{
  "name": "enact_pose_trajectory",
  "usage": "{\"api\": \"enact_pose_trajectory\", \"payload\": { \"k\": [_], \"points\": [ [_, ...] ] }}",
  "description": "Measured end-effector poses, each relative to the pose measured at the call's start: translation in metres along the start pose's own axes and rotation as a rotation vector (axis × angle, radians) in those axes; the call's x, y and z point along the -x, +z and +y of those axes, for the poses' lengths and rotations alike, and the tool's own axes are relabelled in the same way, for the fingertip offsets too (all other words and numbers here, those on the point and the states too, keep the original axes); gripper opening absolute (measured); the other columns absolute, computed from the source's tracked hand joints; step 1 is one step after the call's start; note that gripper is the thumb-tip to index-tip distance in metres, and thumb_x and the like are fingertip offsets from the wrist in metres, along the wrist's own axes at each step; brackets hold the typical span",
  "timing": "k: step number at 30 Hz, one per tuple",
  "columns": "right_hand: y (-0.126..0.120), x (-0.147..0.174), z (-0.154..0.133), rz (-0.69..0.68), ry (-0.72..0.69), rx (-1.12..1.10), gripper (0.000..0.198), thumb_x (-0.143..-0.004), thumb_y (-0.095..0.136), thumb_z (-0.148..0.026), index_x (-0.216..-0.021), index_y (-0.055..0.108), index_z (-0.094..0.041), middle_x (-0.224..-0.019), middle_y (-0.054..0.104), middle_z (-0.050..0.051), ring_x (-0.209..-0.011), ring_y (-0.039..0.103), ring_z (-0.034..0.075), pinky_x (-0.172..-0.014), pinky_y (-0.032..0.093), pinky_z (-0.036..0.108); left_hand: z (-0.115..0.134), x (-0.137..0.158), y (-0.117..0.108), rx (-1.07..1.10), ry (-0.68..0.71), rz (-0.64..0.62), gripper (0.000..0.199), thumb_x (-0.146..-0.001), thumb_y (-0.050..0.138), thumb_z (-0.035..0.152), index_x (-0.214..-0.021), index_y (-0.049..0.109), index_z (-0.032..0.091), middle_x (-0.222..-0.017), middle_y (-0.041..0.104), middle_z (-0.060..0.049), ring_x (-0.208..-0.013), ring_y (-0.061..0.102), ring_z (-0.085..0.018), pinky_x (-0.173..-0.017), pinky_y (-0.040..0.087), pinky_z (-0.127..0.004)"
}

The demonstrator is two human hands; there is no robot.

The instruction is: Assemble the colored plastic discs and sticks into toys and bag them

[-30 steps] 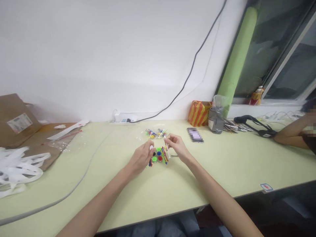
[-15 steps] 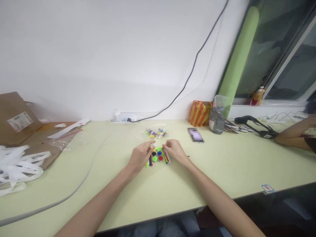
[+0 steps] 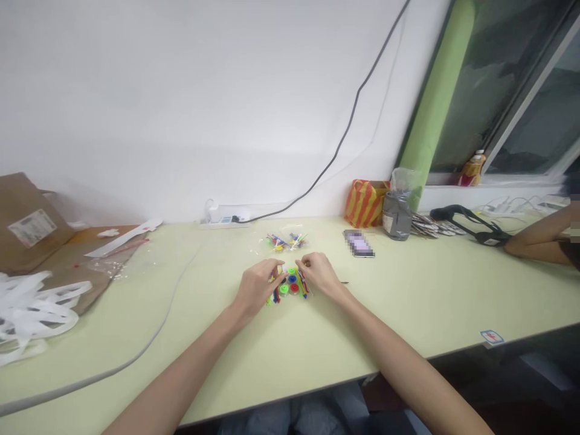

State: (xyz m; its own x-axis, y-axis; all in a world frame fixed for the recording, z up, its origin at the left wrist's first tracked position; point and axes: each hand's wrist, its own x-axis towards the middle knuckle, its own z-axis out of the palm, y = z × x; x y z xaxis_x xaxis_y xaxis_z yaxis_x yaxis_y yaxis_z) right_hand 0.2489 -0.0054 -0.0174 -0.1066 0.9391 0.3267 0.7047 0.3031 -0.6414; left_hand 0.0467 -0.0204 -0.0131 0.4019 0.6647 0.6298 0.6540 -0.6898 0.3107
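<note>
My left hand (image 3: pixel 258 284) pinches a small white piece (image 3: pixel 284 267) between thumb and fingers, above the left side of a cluster of small coloured parts. Facing it, my right hand (image 3: pixel 321 275) has thumb and forefinger pressed together; anything between them is too small to make out. Between and just below my hands sit round pots or discs, among them a green disc (image 3: pixel 284 289), a red disc (image 3: pixel 294 288) and a blue disc (image 3: pixel 292 279). Thin coloured sticks (image 3: pixel 275 295) lie along their left side, and more coloured sticks (image 3: pixel 302 283) along their right, partly covered by my fingers.
Behind my hands lies a pile of coloured sticks (image 3: pixel 286 241) on clear plastic. A phone (image 3: pixel 359 243), a striped bag (image 3: pixel 366 203) and a grey bag (image 3: pixel 397 216) stand farther right. White straps (image 3: pixel 40 308) and a cable (image 3: pixel 149 338) lie left. Another person's arm (image 3: pixel 544 238) rests far right.
My right fingertips have moved slightly left, closer to my left hand. The left thumb now covers more of the black disc. The whole view has shifted a little.
</note>
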Motion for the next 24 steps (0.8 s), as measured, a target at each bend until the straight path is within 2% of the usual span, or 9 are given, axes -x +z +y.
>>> {"api": "enact_pose_trajectory", "payload": {
  "k": [4,7,12,18,24],
  "points": [
    [-0.005,0.009,-0.016,-0.207,-0.151,-0.510,0.035,-0.092,0.054,-0.050,-0.087,0.064,-0.017,-0.065,0.063,0.000,-0.057,0.056,0.013,-0.056,0.041,0.022,0.005,-0.001,-0.004,0.032,-0.040,-0.039,0.015,-0.091,0.061,0.035,-0.097,0.064,0.021,-0.075,0.065,0.002,-0.070,0.063,-0.014,-0.064,0.044,-0.024],
    [-0.006,0.014,-0.023,-0.263,-0.154,-0.693,0.039,-0.083,0.066,-0.054,-0.092,0.062,-0.016,-0.072,0.066,0.002,-0.059,0.060,0.013,-0.057,0.045,0.023,0.008,-0.001,-0.007,0.083,-0.060,-0.070,0.015,-0.090,0.061,0.034,-0.095,0.065,0.021,-0.075,0.065,0.002,-0.068,0.061,-0.014,-0.063,0.043,-0.024],
    [-0.011,0.018,-0.027,-0.251,-0.104,-0.699,0.042,-0.079,0.070,-0.056,-0.091,0.065,-0.016,-0.077,0.068,0.004,-0.064,0.063,0.015,-0.054,0.046,0.023,0.013,0.000,-0.012,0.163,-0.025,-0.086,0.017,-0.091,0.059,0.035,-0.096,0.065,0.020,-0.076,0.065,0.000,-0.066,0.058,-0.013,-0.064,0.044,-0.024],
    [-0.018,0.019,-0.028,-0.249,-0.096,-0.655,0.045,-0.076,0.072,-0.057,-0.091,0.068,-0.015,-0.082,0.071,0.006,-0.068,0.064,0.016,-0.053,0.048,0.023,0.014,0.002,-0.014,0.098,0.081,-0.046,0.014,-0.094,0.056,0.032,-0.097,0.062,0.019,-0.077,0.062,-0.001,-0.068,0.058,-0.014,-0.063,0.043,-0.025],
    [-0.020,0.018,-0.029,-0.280,-0.131,-0.642,0.041,-0.078,0.070,-0.053,-0.092,0.069,-0.014,-0.078,0.070,0.005,-0.063,0.062,0.014,-0.059,0.047,0.024,0.014,0.002,-0.014,0.078,0.108,-0.060,0.014,-0.095,0.054,0.031,-0.097,0.061,0.020,-0.076,0.060,0.000,-0.067,0.058,-0.013,-0.063,0.045,-0.024]
  ]
}}
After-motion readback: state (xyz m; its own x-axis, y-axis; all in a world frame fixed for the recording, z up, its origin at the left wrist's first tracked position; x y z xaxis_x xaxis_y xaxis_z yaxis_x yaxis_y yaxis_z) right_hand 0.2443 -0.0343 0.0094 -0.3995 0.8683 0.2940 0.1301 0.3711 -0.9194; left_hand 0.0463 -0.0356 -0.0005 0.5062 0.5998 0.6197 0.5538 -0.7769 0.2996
